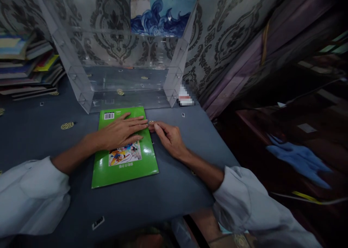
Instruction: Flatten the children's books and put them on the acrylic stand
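Pale sleeves (pixel 32 195) showed nearest, at eight and four o'clock. Beyond them spread the grey counter (pixel 176 190); at twelve o'clock stood a clear rack (pixel 73 72), and at its six o'clock the green book (pixel 125 156) lay flat. Light, even pressure probably suited its glossy surface best. The left hand (pixel 118 132) rested palm-down on it, fingers extended towards three o'clock; the right hand (pixel 170 137) curled by its two-o'clock edge, whether pinching anything I couldn't tell.

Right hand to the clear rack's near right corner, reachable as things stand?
Likely yes: the right hand is at the green book's right edge, with only tabletop visible between it and that corner of the clear rack. The left hand lies on the book, out of that path.
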Available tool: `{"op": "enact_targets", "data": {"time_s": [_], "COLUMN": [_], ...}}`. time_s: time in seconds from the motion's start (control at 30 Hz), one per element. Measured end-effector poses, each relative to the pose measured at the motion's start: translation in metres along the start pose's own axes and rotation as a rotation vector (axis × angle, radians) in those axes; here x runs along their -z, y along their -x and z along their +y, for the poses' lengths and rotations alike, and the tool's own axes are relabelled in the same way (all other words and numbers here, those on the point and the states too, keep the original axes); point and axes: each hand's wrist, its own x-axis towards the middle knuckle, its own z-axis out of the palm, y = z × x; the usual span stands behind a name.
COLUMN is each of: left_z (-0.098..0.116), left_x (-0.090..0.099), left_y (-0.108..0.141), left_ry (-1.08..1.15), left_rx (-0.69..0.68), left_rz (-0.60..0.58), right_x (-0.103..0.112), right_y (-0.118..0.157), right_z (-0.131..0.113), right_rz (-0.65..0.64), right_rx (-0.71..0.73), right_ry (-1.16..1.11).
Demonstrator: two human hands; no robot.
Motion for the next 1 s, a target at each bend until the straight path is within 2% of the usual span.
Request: {"op": "enact_targets", "data": {"time_s": [0.33,0.57,1.0], "left_z": [0.017,0.027,0.057], "left_x": [0.004,0.004,0.004], "left_y": [0.005,0.009,0.016], "left_ry": [-0.012,-0.016,0.043], "left_rx": [-0.060,-0.089,-0.129], "left_rz": [-0.036,-0.040,-0.066], "right_x": [0.000,0.000,-0.001], "right_y": [-0.001,0.000,0.003], "right_z": [0.001,-0.002,-0.003], "right_rz": [0.101,0.076,0.006], "right_rx": [-0.067,0.011,0.039], "right_ry": [0.014,0.012,0.054]}}
